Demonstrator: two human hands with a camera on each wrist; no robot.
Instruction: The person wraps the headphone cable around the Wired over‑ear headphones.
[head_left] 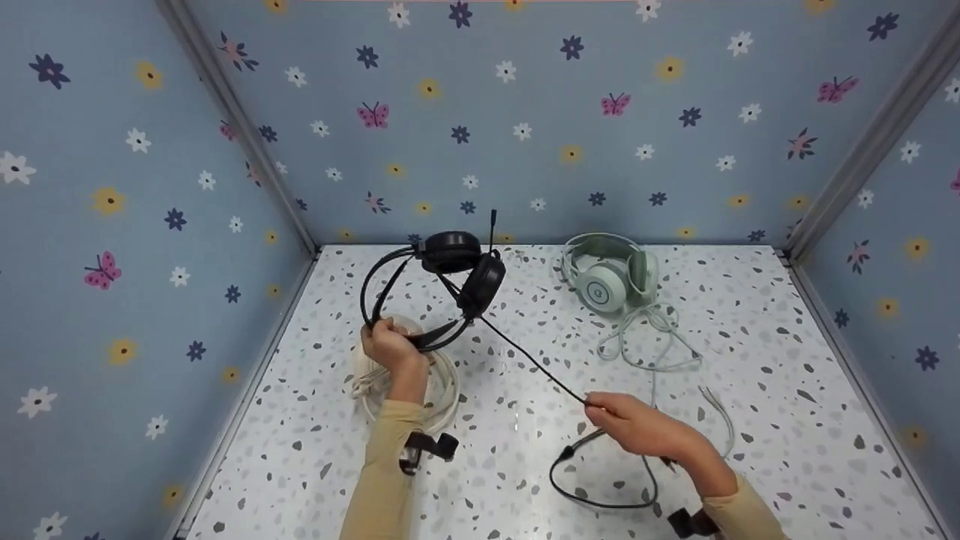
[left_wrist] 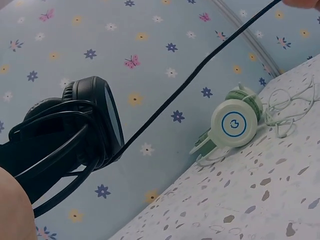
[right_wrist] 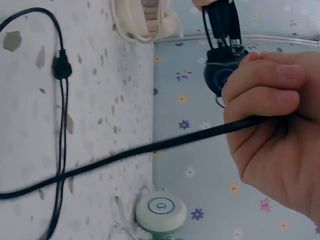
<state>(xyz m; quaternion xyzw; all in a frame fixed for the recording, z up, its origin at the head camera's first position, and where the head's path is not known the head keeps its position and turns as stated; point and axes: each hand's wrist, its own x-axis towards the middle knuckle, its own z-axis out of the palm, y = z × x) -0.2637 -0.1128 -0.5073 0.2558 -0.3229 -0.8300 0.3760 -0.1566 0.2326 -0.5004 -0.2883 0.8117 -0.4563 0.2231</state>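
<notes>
My left hand (head_left: pixel 391 349) grips the headband of a black headset (head_left: pixel 484 285), held up above the table with its ear cups pointing away and a thin mic boom sticking up. From the lower ear cup a black cable (head_left: pixel 532 360) runs taut to my right hand (head_left: pixel 637 424), whose fingers curl round it. Past that hand the cable loops down onto the table, with a small black splitter (right_wrist: pixel 62 67) where it divides in two. Beneath the left hand lies a white headset (head_left: pixel 450 386), partly hidden by the hand and wrist.
A pale green headset (head_left: pixel 604 289) rests at the back right, its light cable (head_left: pixel 660 360) coiled in front and trailing toward the right hand. The speckled white table (head_left: pixel 757 330) is bounded by flowered blue panels (head_left: pixel 540 112) at the back and both sides.
</notes>
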